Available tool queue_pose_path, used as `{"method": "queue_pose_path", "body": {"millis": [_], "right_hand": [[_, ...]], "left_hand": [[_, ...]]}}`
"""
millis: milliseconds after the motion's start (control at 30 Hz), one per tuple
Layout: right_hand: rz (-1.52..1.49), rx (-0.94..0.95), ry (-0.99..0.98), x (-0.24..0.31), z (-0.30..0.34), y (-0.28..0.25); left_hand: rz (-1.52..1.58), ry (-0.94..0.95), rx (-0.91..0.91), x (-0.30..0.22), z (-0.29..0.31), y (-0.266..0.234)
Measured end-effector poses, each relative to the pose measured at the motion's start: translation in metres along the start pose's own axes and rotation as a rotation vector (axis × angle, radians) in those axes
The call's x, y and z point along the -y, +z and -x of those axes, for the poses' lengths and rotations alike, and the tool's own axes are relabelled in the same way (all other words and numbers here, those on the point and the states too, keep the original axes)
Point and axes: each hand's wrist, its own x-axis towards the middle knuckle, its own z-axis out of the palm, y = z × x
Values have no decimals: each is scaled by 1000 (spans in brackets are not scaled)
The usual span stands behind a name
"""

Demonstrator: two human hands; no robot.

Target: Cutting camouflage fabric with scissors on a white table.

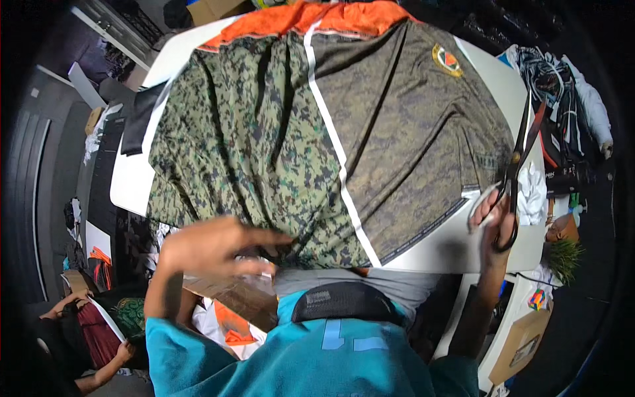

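Note:
A camouflage garment [258, 139] lies spread over the white table. Its left half is green camouflage and its right half brownish digital camouflage [370, 132], with a white stripe [329, 126] running between them. Orange fabric [317, 18] shows along its far edge. My left hand [211, 248], blurred by motion, hovers at the near left hem with its fingers stretched apart and nothing visible in them. At the right edge of the garment, my right hand [493, 215] holds black-handled scissors [516, 165], blades pointing away from me. A white edge shows beside its fingers.
The white table [436, 248] shows around the garment. Crumpled white material [531, 192] lies at its right edge, beside bundled bags [562, 92]. A cardboard box [231, 298] stands below the near edge. At lower left, another person's hands [122, 351] hold dark red fabric.

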Motion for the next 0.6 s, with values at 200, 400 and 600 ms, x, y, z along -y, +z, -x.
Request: {"method": "queue_pose_path", "body": {"millis": [200,400,600], "right_hand": [[709,-130,19,10,-81,-55],[1180,-213,-356,-10,-104,-54],[1267,-335,-276,2,-96,-71]], "left_hand": [[-200,319,-764,21,-128,-147],[-939,248,-1323,96,-304,-284],[-816,-64,-1341,78,-318,-400]]}}
